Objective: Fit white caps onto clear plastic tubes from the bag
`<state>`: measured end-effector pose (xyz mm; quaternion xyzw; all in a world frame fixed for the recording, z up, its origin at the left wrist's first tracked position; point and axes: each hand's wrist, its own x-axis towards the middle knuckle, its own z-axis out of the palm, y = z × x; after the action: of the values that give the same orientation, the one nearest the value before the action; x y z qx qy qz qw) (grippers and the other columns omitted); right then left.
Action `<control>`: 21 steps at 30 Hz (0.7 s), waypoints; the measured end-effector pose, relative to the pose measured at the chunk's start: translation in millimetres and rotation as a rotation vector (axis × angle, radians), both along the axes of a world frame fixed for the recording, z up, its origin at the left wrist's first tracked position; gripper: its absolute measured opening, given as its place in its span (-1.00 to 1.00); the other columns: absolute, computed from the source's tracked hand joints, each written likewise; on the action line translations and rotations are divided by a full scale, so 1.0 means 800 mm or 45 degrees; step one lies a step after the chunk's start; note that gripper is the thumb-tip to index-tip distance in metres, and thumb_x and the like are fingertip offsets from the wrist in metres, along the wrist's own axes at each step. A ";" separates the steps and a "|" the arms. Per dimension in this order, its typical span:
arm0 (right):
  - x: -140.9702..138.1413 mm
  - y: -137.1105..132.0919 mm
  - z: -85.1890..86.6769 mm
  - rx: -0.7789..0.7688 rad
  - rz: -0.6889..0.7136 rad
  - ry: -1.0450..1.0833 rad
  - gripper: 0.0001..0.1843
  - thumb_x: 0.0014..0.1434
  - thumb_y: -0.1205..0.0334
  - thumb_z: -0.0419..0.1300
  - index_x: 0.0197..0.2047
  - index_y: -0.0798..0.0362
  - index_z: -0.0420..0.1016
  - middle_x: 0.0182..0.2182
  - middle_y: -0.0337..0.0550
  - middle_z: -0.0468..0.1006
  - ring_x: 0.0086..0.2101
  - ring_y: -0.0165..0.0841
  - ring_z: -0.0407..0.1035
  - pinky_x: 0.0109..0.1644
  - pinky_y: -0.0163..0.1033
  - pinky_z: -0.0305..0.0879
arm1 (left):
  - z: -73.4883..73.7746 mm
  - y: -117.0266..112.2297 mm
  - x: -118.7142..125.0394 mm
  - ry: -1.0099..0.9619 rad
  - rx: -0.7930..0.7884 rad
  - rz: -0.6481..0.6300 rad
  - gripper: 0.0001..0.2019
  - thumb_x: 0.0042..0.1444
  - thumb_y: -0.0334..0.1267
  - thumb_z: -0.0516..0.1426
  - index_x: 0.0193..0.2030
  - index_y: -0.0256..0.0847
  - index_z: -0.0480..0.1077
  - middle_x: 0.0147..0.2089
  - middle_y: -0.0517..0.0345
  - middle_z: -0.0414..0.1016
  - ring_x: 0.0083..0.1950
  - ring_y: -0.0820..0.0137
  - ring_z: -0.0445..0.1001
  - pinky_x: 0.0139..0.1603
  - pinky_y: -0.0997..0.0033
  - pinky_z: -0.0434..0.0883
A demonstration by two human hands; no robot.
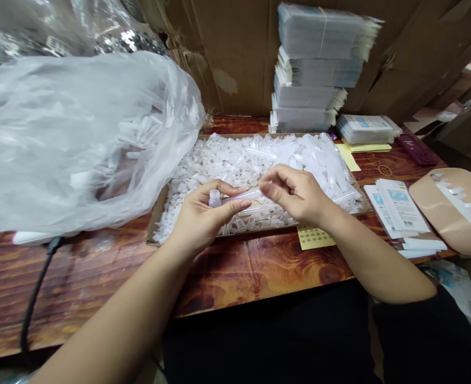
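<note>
My left hand (203,216) is closed around a slim translucent plastic tube (237,196), held nearly level between thumb and fingers. A small whitish piece with a ringed neck, like a cap or tiny bottle top (214,198), shows in the same hand; whether it joins the tube cannot be told. The fingers of my right hand (299,196) pinch together at the tube's right end, slightly blurred, hiding that end. Both hands are over a shallow cardboard tray (153,226) heaped with small clear plastic pieces (219,160) and, at the right, longer tubes (319,160).
A big clear plastic bag (59,144) bulges at the left, above a black cable (37,298). Behind the tray stand banded stacks of packets (315,69). At the right lie printed cards (403,208), a dark red case (417,149) and a beige curved object (455,208).
</note>
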<state>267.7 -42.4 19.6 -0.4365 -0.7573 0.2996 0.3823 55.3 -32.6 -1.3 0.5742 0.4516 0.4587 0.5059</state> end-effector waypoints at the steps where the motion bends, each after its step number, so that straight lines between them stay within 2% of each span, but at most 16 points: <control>1: 0.000 0.000 -0.001 0.008 0.014 -0.002 -0.64 0.32 -0.14 0.25 -0.20 0.01 0.45 -0.38 -0.26 0.45 -0.42 -0.43 0.25 -0.29 -0.24 0.20 | 0.000 0.000 0.000 -0.018 -0.017 -0.001 -0.71 -0.18 -0.11 0.48 -0.43 -0.15 0.51 -0.43 0.22 0.52 -0.42 0.43 0.40 -0.40 0.39 0.30; 2: 0.000 0.001 -0.001 0.006 0.029 -0.008 -0.65 0.30 -0.13 0.27 -0.18 0.01 0.45 -0.36 -0.25 0.46 -0.40 -0.42 0.26 -0.28 -0.24 0.20 | 0.000 -0.001 0.001 -0.029 -0.032 0.000 -0.70 -0.19 -0.11 0.49 -0.43 -0.15 0.51 -0.46 0.24 0.50 -0.45 0.45 0.37 -0.43 0.40 0.27; 5: 0.001 0.003 -0.002 -0.098 -0.005 -0.016 -0.58 0.37 -0.19 0.16 -0.28 0.02 0.42 -0.47 -0.29 0.36 -0.43 -0.41 0.22 -0.32 -0.23 0.16 | 0.001 -0.002 0.004 -0.078 -0.090 -0.001 -0.67 -0.23 -0.12 0.51 -0.44 -0.16 0.50 -0.56 0.29 0.40 -0.56 0.51 0.24 -0.52 0.43 0.16; 9: 0.001 0.007 -0.005 -0.076 0.043 0.002 -0.66 0.29 -0.10 0.27 -0.16 0.01 0.42 -0.44 -0.32 0.35 -0.42 -0.41 0.22 -0.33 -0.26 0.13 | 0.001 -0.003 0.007 -0.163 -0.162 -0.025 -0.64 -0.23 -0.12 0.52 -0.43 -0.18 0.48 -0.62 0.33 0.31 -0.59 0.55 0.19 -0.56 0.48 0.11; 12: 0.000 0.009 -0.007 -0.107 0.020 -0.053 -0.66 0.36 -0.09 0.17 -0.27 0.01 0.37 -0.49 -0.33 0.30 -0.44 -0.42 0.18 -0.34 -0.26 0.09 | -0.002 -0.001 0.006 -0.190 -0.168 -0.024 -0.62 -0.23 -0.09 0.53 -0.43 -0.18 0.47 -0.65 0.35 0.27 -0.61 0.56 0.15 -0.58 0.50 0.08; 15: -0.002 0.007 -0.007 0.014 0.082 -0.010 -0.75 0.32 0.01 0.22 -0.17 0.02 0.39 -0.35 -0.25 0.43 -0.34 -0.39 0.30 -0.24 -0.25 0.20 | -0.007 0.000 0.003 -0.139 -0.123 -0.074 -0.64 -0.16 -0.06 0.50 -0.41 -0.17 0.48 -0.62 0.33 0.30 -0.59 0.53 0.18 -0.56 0.48 0.14; 17: -0.004 0.005 -0.005 0.057 0.156 0.023 -0.84 0.29 0.12 0.21 -0.16 0.03 0.41 -0.28 -0.21 0.49 -0.27 -0.38 0.35 -0.15 -0.23 0.25 | -0.010 0.000 -0.001 0.007 0.076 -0.076 -0.70 -0.07 -0.08 0.46 -0.40 -0.17 0.49 -0.53 0.27 0.39 -0.52 0.48 0.29 -0.46 0.43 0.28; 18: -0.005 0.005 -0.005 0.011 0.157 0.046 -0.86 0.29 0.15 0.20 -0.21 0.04 0.43 -0.31 -0.21 0.49 -0.28 -0.39 0.35 -0.15 -0.24 0.25 | -0.011 -0.001 -0.003 0.112 0.243 -0.054 -0.74 -0.02 -0.11 0.44 -0.40 -0.17 0.49 -0.48 0.25 0.42 -0.46 0.45 0.35 -0.39 0.41 0.34; 19: -0.006 0.004 -0.004 -0.091 0.145 0.077 -0.84 0.30 0.14 0.20 -0.26 0.04 0.44 -0.37 -0.24 0.47 -0.33 -0.41 0.33 -0.20 -0.26 0.25 | -0.013 -0.001 -0.005 0.231 0.436 -0.024 -0.77 0.03 -0.14 0.42 -0.39 -0.16 0.49 -0.44 0.23 0.44 -0.40 0.42 0.40 -0.33 0.39 0.38; 21: -0.007 0.005 -0.004 -0.424 0.136 0.184 -0.72 0.32 0.05 0.24 -0.35 0.05 0.42 -0.53 -0.34 0.35 -0.48 -0.47 0.23 -0.39 -0.33 0.17 | -0.015 -0.004 -0.007 0.474 0.836 0.021 -0.85 0.11 -0.24 0.38 -0.33 -0.16 0.50 -0.38 0.22 0.41 -0.34 0.42 0.42 -0.29 0.42 0.39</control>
<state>262.4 -38.3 16.4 -0.4305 -0.6898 0.4713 0.3417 49.3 -35.8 -13.6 0.7758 0.3691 0.4709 0.2004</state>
